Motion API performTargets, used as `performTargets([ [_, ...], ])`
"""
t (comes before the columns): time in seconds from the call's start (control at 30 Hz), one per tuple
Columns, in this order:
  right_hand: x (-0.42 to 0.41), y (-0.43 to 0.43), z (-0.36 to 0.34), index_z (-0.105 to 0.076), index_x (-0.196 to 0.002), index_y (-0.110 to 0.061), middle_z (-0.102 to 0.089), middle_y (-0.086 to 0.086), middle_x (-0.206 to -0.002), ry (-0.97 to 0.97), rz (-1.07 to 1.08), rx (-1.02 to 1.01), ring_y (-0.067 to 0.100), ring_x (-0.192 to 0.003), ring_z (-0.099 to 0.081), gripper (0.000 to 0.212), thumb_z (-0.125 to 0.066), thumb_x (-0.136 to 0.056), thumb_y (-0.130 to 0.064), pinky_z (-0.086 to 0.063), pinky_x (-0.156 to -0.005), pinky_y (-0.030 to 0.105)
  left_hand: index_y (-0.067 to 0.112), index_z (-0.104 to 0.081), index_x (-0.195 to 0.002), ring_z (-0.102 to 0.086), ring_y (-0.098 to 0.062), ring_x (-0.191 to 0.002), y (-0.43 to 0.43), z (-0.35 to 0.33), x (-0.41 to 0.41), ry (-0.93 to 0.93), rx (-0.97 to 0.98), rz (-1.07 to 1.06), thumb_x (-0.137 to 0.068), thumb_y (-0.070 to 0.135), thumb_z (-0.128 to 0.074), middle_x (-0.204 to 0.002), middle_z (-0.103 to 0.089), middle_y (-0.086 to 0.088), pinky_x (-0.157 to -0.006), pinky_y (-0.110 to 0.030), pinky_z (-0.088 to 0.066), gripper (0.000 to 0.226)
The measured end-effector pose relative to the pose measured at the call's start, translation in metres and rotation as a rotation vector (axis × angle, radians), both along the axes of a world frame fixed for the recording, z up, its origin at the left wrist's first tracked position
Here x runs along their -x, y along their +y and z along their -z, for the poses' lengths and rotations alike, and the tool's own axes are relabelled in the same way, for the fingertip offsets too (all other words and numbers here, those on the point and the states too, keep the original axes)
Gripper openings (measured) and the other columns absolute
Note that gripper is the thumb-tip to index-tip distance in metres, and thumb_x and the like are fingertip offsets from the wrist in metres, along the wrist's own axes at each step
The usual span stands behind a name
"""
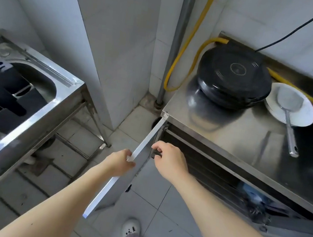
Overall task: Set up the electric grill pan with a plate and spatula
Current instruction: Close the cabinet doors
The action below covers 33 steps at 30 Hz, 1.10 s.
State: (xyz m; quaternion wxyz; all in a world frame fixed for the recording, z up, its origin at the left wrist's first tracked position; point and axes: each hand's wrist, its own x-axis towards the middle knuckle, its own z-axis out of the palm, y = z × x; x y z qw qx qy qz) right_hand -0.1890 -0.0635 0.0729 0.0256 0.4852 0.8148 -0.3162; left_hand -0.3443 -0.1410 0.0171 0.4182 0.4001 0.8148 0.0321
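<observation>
The black round electric grill pan (233, 80) sits closed on the steel counter (236, 136), with a black cord running up the wall. Right of it lies a white plate (304, 114) with a metal spatula (289, 105) resting in it, handle pointing toward me. Below the counter's left end, a steel cabinet door (122, 176) stands swung open. My left hand (119, 162) grips the door's top edge. My right hand (169, 162) holds the dark handle on the door's inner side, fingers curled.
A steel sink (40, 88) with black inserts stands at the left. A yellow hose (184, 47) and a grey pipe run down the tiled corner. The open cabinet shows dark clutter inside. My white shoe (131, 229) is on the tiled floor.
</observation>
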Motion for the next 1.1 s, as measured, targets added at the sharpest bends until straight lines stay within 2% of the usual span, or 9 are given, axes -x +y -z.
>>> performTargets([
  [0.13,-0.023,0.003,0.002,-0.06,-0.118,-0.026,-0.063,0.001,-0.117,-0.008,0.01,0.022,0.024,-0.102,-0.06,0.033,-0.05,-0.09,-0.012,-0.05,-0.083,0.032,0.016,-0.045,-0.116,-0.051,-0.029,-0.081,0.003,0.002,-0.01,0.113,0.022,0.064,-0.086,0.025,-0.046,-0.09,-0.052,-0.005,-0.064,-0.028,-0.037,0.031],
  [0.33,-0.07,0.009,0.001,-0.063,-0.113,-0.027,-0.066,-0.002,-0.114,0.001,0.087,0.046,0.022,-0.1,-0.061,0.031,-0.052,-0.089,-0.012,-0.048,-0.079,0.027,0.012,-0.041,-0.121,-0.055,-0.03,-0.088,0.012,-0.003,-0.036,0.159,0.094,0.135,-0.081,0.012,-0.042,-0.103,-0.059,-0.012,-0.067,-0.027,-0.04,0.04],
  [0.5,-0.112,0.017,-0.002,-0.063,-0.116,-0.027,-0.066,-0.002,-0.117,0.006,0.142,0.057,0.022,-0.103,-0.061,0.031,-0.052,-0.09,-0.013,-0.051,-0.084,0.03,0.012,-0.045,-0.121,-0.062,-0.029,-0.101,0.022,-0.01,-0.073,0.079,0.139,0.101,-0.081,0.018,-0.05,-0.113,-0.063,-0.012,-0.084,-0.033,-0.052,0.041],
  [0.7,-0.173,0.031,-0.004,-0.064,-0.114,-0.026,-0.066,-0.002,-0.118,0.013,0.218,0.055,0.021,-0.104,-0.061,0.031,-0.052,-0.089,-0.013,-0.047,-0.083,0.027,-0.004,-0.043,-0.13,-0.06,-0.029,-0.085,0.055,-0.016,-0.15,-0.33,0.04,-0.244,-0.084,-0.007,-0.052,-0.101,-0.056,-0.015,-0.081,-0.038,-0.057,0.047],
  [0.8,-0.207,0.037,-0.003,-0.066,-0.113,-0.026,-0.067,-0.003,-0.116,0.014,0.288,0.038,0.02,-0.103,-0.061,0.03,-0.053,-0.089,-0.013,-0.048,-0.082,0.027,-0.009,-0.048,-0.125,-0.058,-0.022,-0.079,0.086,-0.017,-0.2,-0.528,-0.055,-0.411,-0.085,-0.008,-0.051,-0.09,-0.058,-0.012,-0.087,-0.04,-0.054,0.039],
  [0.93,-0.258,0.049,-0.004,-0.068,-0.109,-0.025,-0.069,-0.003,-0.114,0.003,0.435,-0.005,0.02,-0.104,-0.062,0.03,-0.051,-0.088,-0.013,-0.049,-0.084,0.027,-0.004,-0.049,-0.121,-0.055,-0.026,-0.092,0.126,-0.005,-0.247,-0.564,-0.062,-0.662,-0.085,-0.005,-0.052,-0.101,-0.054,-0.021,-0.097,-0.039,-0.048,0.035],
  [1.0,-0.284,0.053,-0.003,-0.068,-0.109,-0.023,-0.069,-0.002,-0.114,-0.014,0.489,0.0,0.021,-0.105,-0.062,0.03,-0.051,-0.088,-0.011,-0.05,-0.086,0.029,-0.001,-0.053,-0.108,-0.052,-0.021,-0.077,0.137,0.002,-0.252,-0.603,-0.074,-0.728,-0.083,-0.011,-0.05,-0.085,-0.052,-0.015,-0.08,-0.032,-0.049,0.027],
  [1.03,-0.294,0.055,-0.002,-0.068,-0.109,-0.023,-0.069,-0.002,-0.115,-0.022,0.507,0.008,0.021,-0.106,-0.062,0.03,-0.051,-0.088,-0.01,-0.051,-0.087,0.03,0.003,-0.054,-0.093,-0.049,-0.02,-0.072,0.14,0.004,-0.25,-0.623,-0.073,-0.762,-0.082,-0.013,-0.048,-0.077,-0.048,-0.01,-0.069,-0.029,-0.046,0.02],
  [1.1,-0.312,0.058,0.001,-0.069,-0.109,-0.022,-0.069,-0.001,-0.116,-0.034,0.542,0.033,0.022,-0.108,-0.061,0.031,-0.05,-0.088,-0.01,-0.051,-0.088,0.031,0.008,-0.045,-0.07,-0.044,-0.021,-0.079,0.152,0.013,-0.249,-0.612,-0.087,-0.793,-0.08,-0.015,-0.045,-0.073,-0.043,-0.005,-0.062,-0.025,-0.037,0.025],
])
